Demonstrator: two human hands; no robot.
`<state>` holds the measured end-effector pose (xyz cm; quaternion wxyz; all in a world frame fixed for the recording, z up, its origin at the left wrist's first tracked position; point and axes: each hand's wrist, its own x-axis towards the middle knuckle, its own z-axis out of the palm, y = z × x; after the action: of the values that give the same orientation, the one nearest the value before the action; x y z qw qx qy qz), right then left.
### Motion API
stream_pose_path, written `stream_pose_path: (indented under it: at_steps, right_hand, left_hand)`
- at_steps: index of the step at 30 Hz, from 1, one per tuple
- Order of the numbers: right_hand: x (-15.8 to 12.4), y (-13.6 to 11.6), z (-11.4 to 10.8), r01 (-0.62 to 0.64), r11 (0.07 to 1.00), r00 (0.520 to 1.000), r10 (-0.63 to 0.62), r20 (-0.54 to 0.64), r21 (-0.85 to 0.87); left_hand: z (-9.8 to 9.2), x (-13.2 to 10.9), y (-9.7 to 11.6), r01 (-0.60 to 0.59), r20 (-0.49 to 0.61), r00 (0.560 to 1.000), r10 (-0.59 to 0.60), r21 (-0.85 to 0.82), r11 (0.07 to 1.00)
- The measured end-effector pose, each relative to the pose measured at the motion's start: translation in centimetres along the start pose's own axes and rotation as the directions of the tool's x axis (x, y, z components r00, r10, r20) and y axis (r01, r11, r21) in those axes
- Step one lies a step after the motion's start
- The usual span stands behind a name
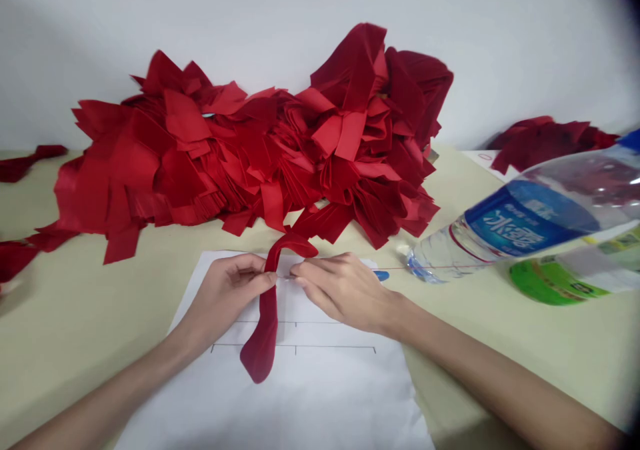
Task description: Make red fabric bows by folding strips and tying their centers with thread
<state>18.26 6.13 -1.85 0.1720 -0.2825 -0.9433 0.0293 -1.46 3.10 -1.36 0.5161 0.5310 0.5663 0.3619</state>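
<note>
Two hands are yours, low in the middle of the head view. Your left hand [225, 297] and your right hand [340, 290] come together on a red strip [269, 320]. Both grips are closed and pinch the strip from each side. A tiny shiny bit [287, 277] pokes out between your fingertips, but it is too small to tell what it is.

The strip bends over in a loop at the top, and its long end hangs down past your hands. It sits over a white paper sheet [320, 397], in the lower middle of the frame. The sheet has thin black lines [295, 347] on it, and the end of the strip lies near them.

A blue tip [381, 275] peeks out just past your right hand. A thin red line [425, 268] runs from there to a clear water bottle [505, 230], which lies on its side at the right. Under the bottle is a green round thing [550, 283].

A big heap of red strips [250, 157] sits on the surface [75, 343] at the top middle. A smaller red heap [545, 140] lies at the upper right, and red scraps [30, 163] lie at the far left.
</note>
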Motion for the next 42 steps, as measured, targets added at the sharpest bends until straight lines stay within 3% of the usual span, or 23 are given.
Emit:
stream_pose_path:
  at_steps: [9,14,19,27,30,32,35,39,42]
  right_hand:
    - [-0.1,-0.2,-0.1,0.048,0.998,0.992,-0.044,-0.116,0.032]
    - [-0.4,-0.7,0.2,0.077,0.996,0.979,-0.085,-0.184,-0.050]
    - [-0.4,-0.9,0.2,0.100,0.994,0.962,-0.108,-0.251,-0.045]
    - [-0.7,-1.8,-0.3,0.156,0.987,0.955,-0.143,-0.262,0.032]
    - [-0.6,-1.9,-0.9,0.139,0.988,0.972,-0.125,-0.201,0.059]
    - [-0.3,-1.3,-1.3,0.014,0.999,0.992,-0.008,-0.128,0.049]
    - [0.0,0.5,-1.5,-0.168,0.985,0.985,0.167,-0.052,-0.024]
    - [-0.1,2.9,-1.1,-0.193,0.975,0.978,0.200,0.063,-0.109]
    - [-0.3,3.5,-0.7,-0.208,0.971,0.967,0.222,0.128,-0.117]
  left_hand:
    - [0.9,0.0,-0.3,-0.133,-0.127,0.980,0.152,0.144,0.981]
    - [1.1,-0.1,-0.4,-0.132,-0.241,0.947,0.212,0.308,0.942]
    - [1.1,0.0,-0.5,-0.137,-0.283,0.924,0.257,0.384,0.913]
    - [-0.1,1.4,-1.2,-0.129,-0.345,0.887,0.308,0.457,0.880]
    - [-1.1,2.3,-1.3,-0.089,-0.388,0.880,0.272,0.427,0.900]
    - [-1.3,2.5,-1.1,-0.110,-0.319,0.920,0.226,0.342,0.933]
    - [-1.1,2.3,-0.3,-0.099,-0.155,0.981,0.117,0.120,0.988]
    - [-0.8,1.7,0.5,0.009,-0.013,1.000,-0.011,-0.102,0.995]
    - [-0.8,1.4,0.6,0.073,0.140,0.989,-0.040,-0.240,0.968]
